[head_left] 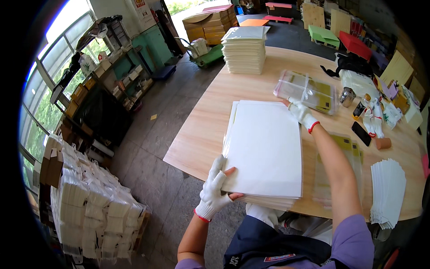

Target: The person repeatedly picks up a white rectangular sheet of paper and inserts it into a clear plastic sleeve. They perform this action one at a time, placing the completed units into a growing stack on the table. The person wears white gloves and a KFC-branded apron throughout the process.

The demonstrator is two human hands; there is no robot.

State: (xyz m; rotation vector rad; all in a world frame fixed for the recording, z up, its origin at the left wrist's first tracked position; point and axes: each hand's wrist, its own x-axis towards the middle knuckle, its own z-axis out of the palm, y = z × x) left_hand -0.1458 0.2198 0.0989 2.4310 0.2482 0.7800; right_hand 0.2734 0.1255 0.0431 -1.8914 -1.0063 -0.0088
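A stack of large white sheets (267, 148) lies on the near part of the wooden table, its lower layers slightly uneven along the left and near edges. My left hand (212, 190), in a white knit glove with bare thumb and index fingertips, touches the stack's near left corner with its fingers spread apart. At the far right corner my right hand (303, 114), in a matching glove with a red cuff, reaches out with extended fingers touching the edge. The undersides of both hands are hidden. Just beyond the right hand lies a tied, clear-wrapped bundle (309, 91) with olive-coloured panels.
A tall white stack (244, 50) stands on the table's (197, 130) far edge. To the right are clear-wrapped olive sheets (345, 143), a phone (361, 133), a metal cup (347, 97), a bottle (361, 106) and fanned white cards (388, 193). Wrapped paper bundles (94, 206) fill a pallet at left.
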